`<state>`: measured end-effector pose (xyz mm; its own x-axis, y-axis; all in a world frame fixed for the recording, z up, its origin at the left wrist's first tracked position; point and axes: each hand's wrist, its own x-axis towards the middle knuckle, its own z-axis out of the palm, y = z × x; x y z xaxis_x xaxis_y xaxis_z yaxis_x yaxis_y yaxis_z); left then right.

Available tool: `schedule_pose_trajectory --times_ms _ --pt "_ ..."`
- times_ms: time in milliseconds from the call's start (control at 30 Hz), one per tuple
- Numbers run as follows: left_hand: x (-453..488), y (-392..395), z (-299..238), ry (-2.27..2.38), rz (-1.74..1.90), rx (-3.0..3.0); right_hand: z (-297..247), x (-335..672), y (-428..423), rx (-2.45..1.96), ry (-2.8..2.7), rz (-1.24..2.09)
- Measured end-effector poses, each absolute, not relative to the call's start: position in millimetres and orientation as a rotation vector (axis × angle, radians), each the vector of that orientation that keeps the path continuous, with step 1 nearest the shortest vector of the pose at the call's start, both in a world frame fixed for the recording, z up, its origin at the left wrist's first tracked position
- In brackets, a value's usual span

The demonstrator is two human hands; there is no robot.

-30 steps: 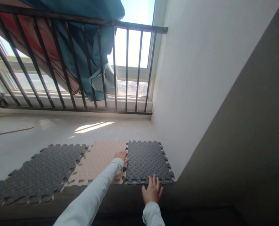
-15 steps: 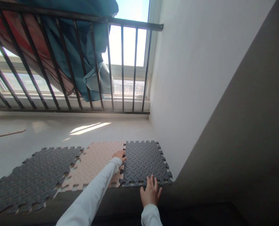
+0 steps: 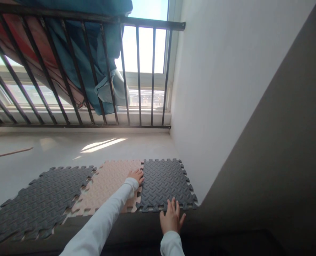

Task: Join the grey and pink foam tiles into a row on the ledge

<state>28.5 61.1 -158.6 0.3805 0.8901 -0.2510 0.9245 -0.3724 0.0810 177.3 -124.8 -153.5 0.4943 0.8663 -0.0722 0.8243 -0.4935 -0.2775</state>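
Note:
Three foam floor tiles with jigsaw edges lie in a row along a pale ledge. On the right is a dark grey tile (image 3: 163, 181), beside a beige tile (image 3: 104, 185), with another dark grey tile (image 3: 43, 202) at the left. My left hand (image 3: 136, 175) rests with outstretched fingers on the beige tile's right edge, at its seam with the right-hand grey tile. My right hand (image 3: 171, 217) has its fingers spread over the front edge of that grey tile, fingertips touching it. Neither hand grips anything.
Behind the ledge (image 3: 136, 144) a black metal railing (image 3: 94, 125) runs before a window (image 3: 150, 49), with blue and pink cloth (image 3: 86, 64) draped over it. A white wall (image 3: 206, 89) bounds the right side. A thin stick (image 3: 11, 153) lies at left.
The view has shifted very slightly. Both hands keep the same places on the tiles, and the tiles look unmoved.

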Motion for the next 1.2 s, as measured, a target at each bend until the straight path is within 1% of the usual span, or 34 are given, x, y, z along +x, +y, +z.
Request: schedule_pose_trajectory --times_ms 200,500,800,1033,1200 --pt "35 80 -164 1.790 -0.215 2.255 -157 180 -125 -2.525 -1.447 0.280" --pt "41 83 -167 1.794 -0.226 2.225 -164 178 -121 -2.529 -1.462 0.211" --pt "41 111 -149 1.797 -0.168 2.319 -168 176 -117 -2.525 -1.480 0.200" --pt "54 118 -161 1.813 -0.234 2.292 -181 179 -114 -2.539 -1.437 0.220" --pt "59 122 -147 1.776 -0.254 2.249 -178 178 -115 -2.526 -1.444 0.171"
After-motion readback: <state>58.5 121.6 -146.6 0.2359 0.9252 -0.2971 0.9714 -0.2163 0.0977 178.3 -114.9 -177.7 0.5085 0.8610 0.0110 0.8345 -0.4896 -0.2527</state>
